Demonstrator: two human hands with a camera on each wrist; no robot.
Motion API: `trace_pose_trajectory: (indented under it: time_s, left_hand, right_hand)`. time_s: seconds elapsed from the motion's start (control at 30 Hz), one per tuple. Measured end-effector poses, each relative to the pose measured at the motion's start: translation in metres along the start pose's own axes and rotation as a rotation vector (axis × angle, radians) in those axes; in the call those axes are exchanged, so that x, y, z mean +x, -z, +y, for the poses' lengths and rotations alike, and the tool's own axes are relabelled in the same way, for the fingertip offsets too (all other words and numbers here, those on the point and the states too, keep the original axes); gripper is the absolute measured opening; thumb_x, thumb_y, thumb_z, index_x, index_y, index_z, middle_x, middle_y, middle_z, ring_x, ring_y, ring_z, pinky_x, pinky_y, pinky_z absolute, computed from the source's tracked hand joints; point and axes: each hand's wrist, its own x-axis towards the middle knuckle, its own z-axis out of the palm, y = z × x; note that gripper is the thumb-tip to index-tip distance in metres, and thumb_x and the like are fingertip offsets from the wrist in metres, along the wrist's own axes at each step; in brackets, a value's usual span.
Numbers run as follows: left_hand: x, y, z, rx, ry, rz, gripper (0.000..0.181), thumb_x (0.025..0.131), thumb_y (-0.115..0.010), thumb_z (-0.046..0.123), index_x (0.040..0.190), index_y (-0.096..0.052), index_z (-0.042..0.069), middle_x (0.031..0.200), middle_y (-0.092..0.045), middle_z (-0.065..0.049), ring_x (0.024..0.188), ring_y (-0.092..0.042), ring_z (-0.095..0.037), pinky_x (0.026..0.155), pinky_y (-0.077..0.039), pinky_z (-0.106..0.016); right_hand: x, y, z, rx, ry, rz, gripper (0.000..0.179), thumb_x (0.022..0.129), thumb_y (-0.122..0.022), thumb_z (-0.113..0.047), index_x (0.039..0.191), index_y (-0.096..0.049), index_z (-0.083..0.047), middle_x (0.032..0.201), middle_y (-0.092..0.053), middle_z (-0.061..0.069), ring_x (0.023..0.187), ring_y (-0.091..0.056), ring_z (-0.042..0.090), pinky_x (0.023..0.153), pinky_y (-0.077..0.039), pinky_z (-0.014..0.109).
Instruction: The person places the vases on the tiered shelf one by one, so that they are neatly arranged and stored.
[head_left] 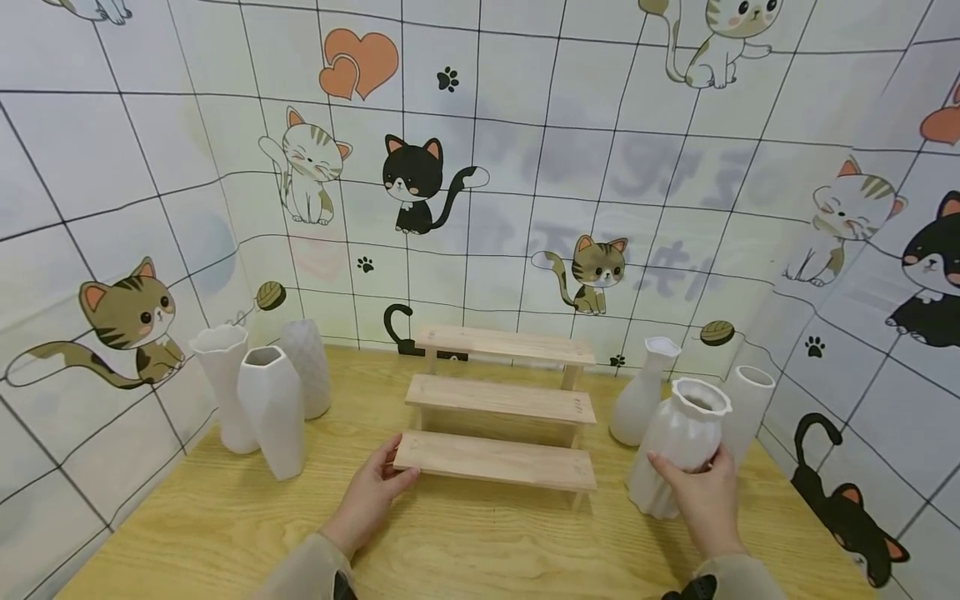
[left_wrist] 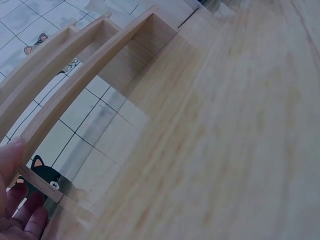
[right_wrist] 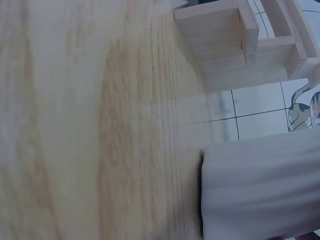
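Left hand (head_left: 367, 500) on a three-step wooden stand (head_left: 495, 458), right hand (head_left: 703, 496) on a ribbed white vase (head_left: 682, 433)

At the far left of a pale wood-grain table (head_left: 450, 554), three white vases stand upright, close together: a flared one with a wavy rim (head_left: 228, 392), an angular faceted one (head_left: 272, 417) in front, and a textured one (head_left: 311, 371) behind. To their right, the left hand pinches the left end of the stand's lowest step, its thumb and fingers on opposite sides of the board. The stand sits mid-table, its steps rising toward a wall covering (head_left: 517, 142) printed with black grid lines and cartoon cats. Right of the stand, near the wall, is a slim-necked white vase (head_left: 636, 408). Just in front of it, the ribbed vase with its scalloped mouth is upright; the right hand is clamped round its body, thumb on the left, fingers curving around the right, partly hidden. Behind that hand, furthest right, stands a plain cylindrical white vase (head_left: 750, 408). Both sleeves are beige.
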Motion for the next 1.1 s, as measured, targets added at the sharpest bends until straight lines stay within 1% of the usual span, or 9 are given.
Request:
trace_pose_trajectory:
  time_s: [0.07, 0.13, 0.23, 0.3, 0.43, 0.67, 0.8, 0.97, 1.1]
  left_hand:
    - [0.0, 0.0, 0.0, 0.005, -0.002, 0.006, 0.076, 0.087, -0.073, 0.023, 0.149, -0.032, 0.006, 0.132, -0.049, -0.015, 0.108, -0.054, -0.024, 0.086, -0.05, -0.03]
    - [-0.001, 0.001, 0.0, 0.013, 0.0, 0.013, 0.076, 0.087, -0.073, 0.023, 0.149, -0.032, 0.007, 0.132, -0.049, -0.015, 0.109, -0.053, -0.024, 0.086, -0.05, -0.03]
    - [-0.002, 0.001, 0.001, 0.021, 0.002, 0.022, 0.076, 0.087, -0.073, 0.023, 0.149, -0.032, 0.007, 0.133, -0.049, -0.015, 0.11, -0.053, -0.024, 0.087, -0.05, -0.03]
    - [-0.002, 0.001, 0.002, 0.023, 0.004, 0.021, 0.076, 0.087, -0.073, 0.024, 0.149, -0.032, 0.007, 0.133, -0.049, -0.014, 0.11, -0.053, -0.024, 0.088, -0.049, -0.03]
    - [-0.002, 0.001, 0.003, 0.012, 0.004, 0.013, 0.075, 0.087, -0.073, 0.023, 0.148, -0.033, 0.007, 0.132, -0.049, -0.014, 0.11, -0.052, -0.024, 0.087, -0.049, -0.03]
    - [-0.002, 0.0, 0.003, 0.003, 0.013, 0.009, 0.075, 0.088, -0.072, 0.022, 0.149, -0.031, 0.006, 0.134, -0.047, -0.015, 0.113, -0.051, -0.024, 0.089, -0.049, -0.032]
    - [-0.004, -0.001, 0.003, 0.012, 0.015, 0.006, 0.076, 0.088, -0.072, 0.023, 0.149, -0.03, 0.005, 0.135, -0.046, -0.016, 0.114, -0.051, -0.025, 0.09, -0.049, -0.034]
    - [-0.004, -0.001, 0.006, 0.016, 0.018, 0.007, 0.074, 0.088, -0.071, 0.023, 0.149, -0.032, 0.006, 0.134, -0.047, -0.015, 0.112, -0.051, -0.024, 0.09, -0.049, -0.033]
    - [-0.003, -0.001, 0.005, 0.008, 0.02, 0.014, 0.073, 0.088, -0.072, 0.022, 0.148, -0.033, 0.006, 0.133, -0.048, -0.014, 0.111, -0.052, -0.023, 0.088, -0.049, -0.03]
  right_hand:
    - [-0.002, 0.002, -0.002, -0.008, 0.006, -0.005, 0.095, 0.076, -0.082, -0.038, 0.144, -0.027, 0.0, 0.136, -0.042, 0.021, 0.12, -0.045, 0.034, 0.094, -0.043, 0.047]
    - [-0.004, 0.003, -0.005, -0.015, 0.016, -0.015, 0.092, 0.077, -0.082, -0.038, 0.143, -0.029, -0.002, 0.134, -0.044, 0.017, 0.118, -0.047, 0.031, 0.087, -0.047, 0.034]
    - [-0.009, 0.006, -0.014, -0.025, 0.043, -0.033, 0.088, 0.076, -0.082, -0.036, 0.141, -0.033, -0.002, 0.131, -0.046, 0.016, 0.114, -0.049, 0.028, 0.074, -0.046, 0.019]
    - [-0.013, 0.008, -0.021, -0.039, 0.056, -0.042, 0.087, 0.076, -0.082, -0.037, 0.139, -0.034, -0.002, 0.13, -0.047, 0.016, 0.112, -0.05, 0.027, 0.069, -0.045, 0.015]
    - [-0.021, 0.012, -0.037, -0.05, 0.073, -0.065, 0.087, 0.077, -0.082, -0.036, 0.14, -0.033, -0.002, 0.129, -0.047, 0.017, 0.111, -0.05, 0.027, 0.073, -0.048, 0.021]
    - [-0.033, 0.017, -0.062, -0.054, 0.092, -0.133, 0.094, 0.077, -0.08, -0.043, 0.143, -0.028, -0.001, 0.132, -0.044, 0.02, 0.114, -0.048, 0.035, 0.086, -0.049, 0.051]
    - [-0.038, 0.015, -0.075, -0.013, 0.109, -0.174, 0.095, 0.077, -0.08, -0.042, 0.145, -0.026, -0.004, 0.135, -0.044, 0.019, 0.117, -0.048, 0.035, 0.089, -0.047, 0.055]
    - [-0.042, 0.008, -0.088, 0.046, 0.136, -0.233, 0.09, 0.08, -0.079, -0.038, 0.144, -0.026, -0.005, 0.133, -0.044, 0.018, 0.115, -0.049, 0.034, 0.088, -0.048, 0.052]
    - [-0.044, 0.001, -0.095, 0.06, 0.142, -0.248, 0.091, 0.08, -0.079, -0.037, 0.145, -0.024, -0.006, 0.132, -0.044, 0.018, 0.115, -0.048, 0.033, 0.089, -0.048, 0.05]
